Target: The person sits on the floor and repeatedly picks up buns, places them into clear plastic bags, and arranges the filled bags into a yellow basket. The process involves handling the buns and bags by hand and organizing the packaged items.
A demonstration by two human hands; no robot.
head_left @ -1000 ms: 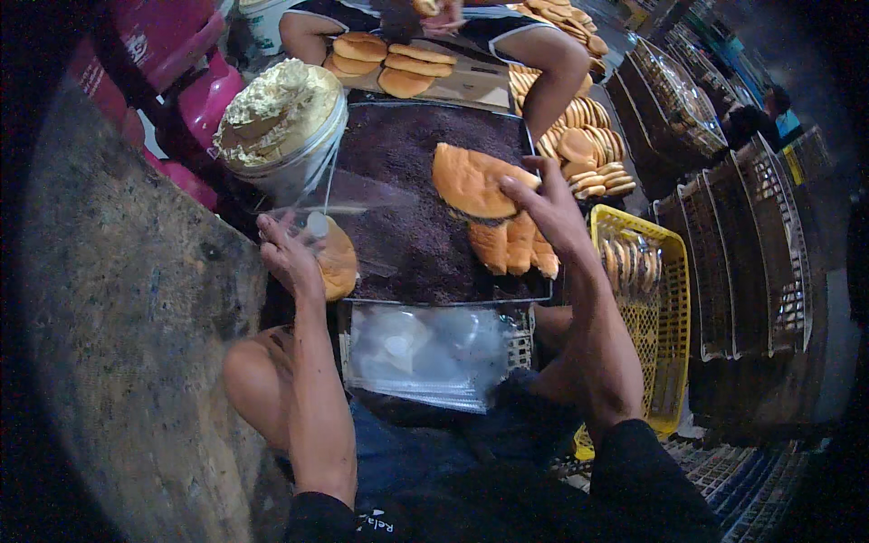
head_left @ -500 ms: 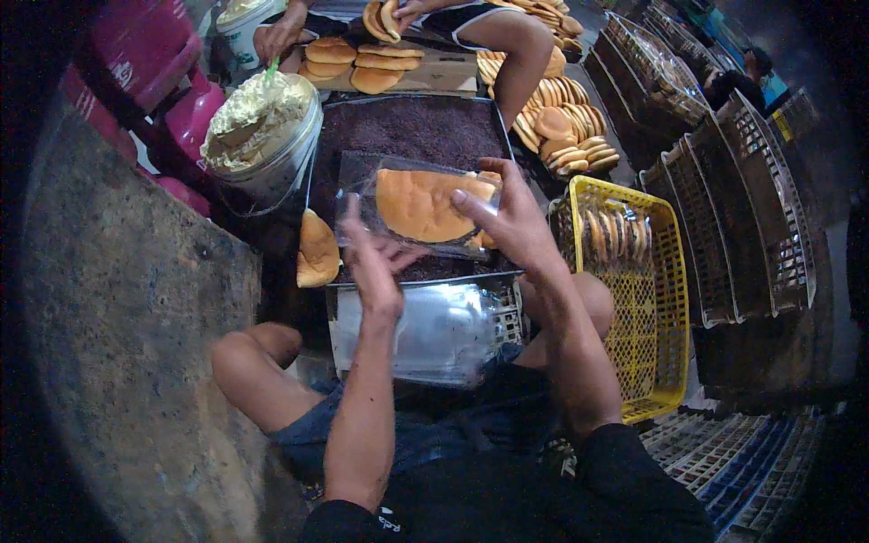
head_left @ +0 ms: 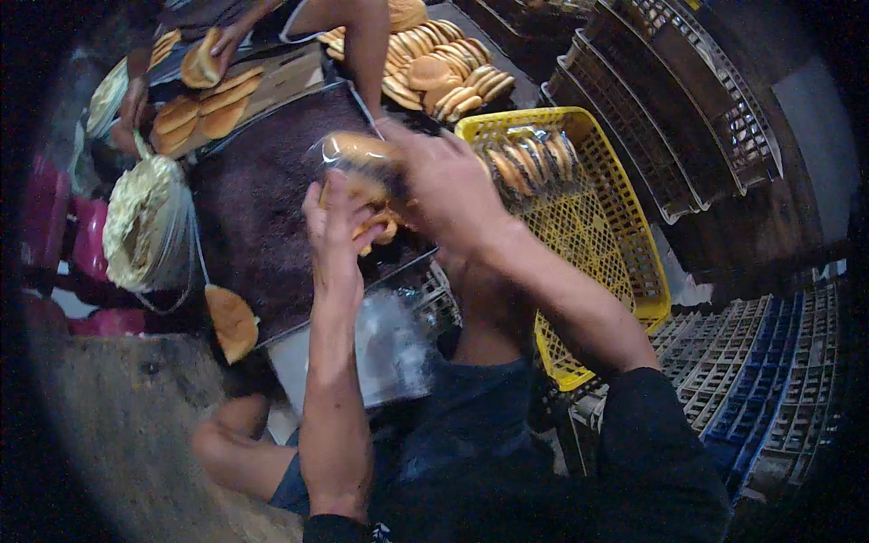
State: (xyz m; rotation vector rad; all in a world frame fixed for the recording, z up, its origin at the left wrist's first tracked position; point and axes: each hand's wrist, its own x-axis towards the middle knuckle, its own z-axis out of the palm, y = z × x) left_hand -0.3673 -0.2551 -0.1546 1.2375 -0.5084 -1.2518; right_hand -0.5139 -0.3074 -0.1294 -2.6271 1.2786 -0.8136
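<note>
A flat golden bun in a clear plastic bag (head_left: 358, 149) is held up above a tray (head_left: 262, 195) spread with dark brown granules. My left hand (head_left: 337, 226) grips the bagged bun from the near left side, fingers curled up around it. At its right end is my right hand (head_left: 453, 181), palm down; motion smears its fingers, so their hold does not show clearly. Smaller bread pieces (head_left: 385, 228) appear just below the bag, partly hidden by my left fingers. A folded bun (head_left: 232, 324) rests at the tray's near left corner. A stack of clear bags (head_left: 385, 348) lies below the tray.
Right of the tray stands a yellow crate (head_left: 647, 262) with several bagged buns (head_left: 529, 163). A tub of pale cream (head_left: 145, 226) is at left. Across the tray, another person's hand (head_left: 237, 41) holds a bun. Rows of buns (head_left: 434, 63) lie behind; stacked crates (head_left: 670, 109) stand far right.
My view has swung right. The bagged bun has tilted and turned between my hands. My left fingers, stretched beside the bag before, now curl around it; my right hand has turned palm down.
</note>
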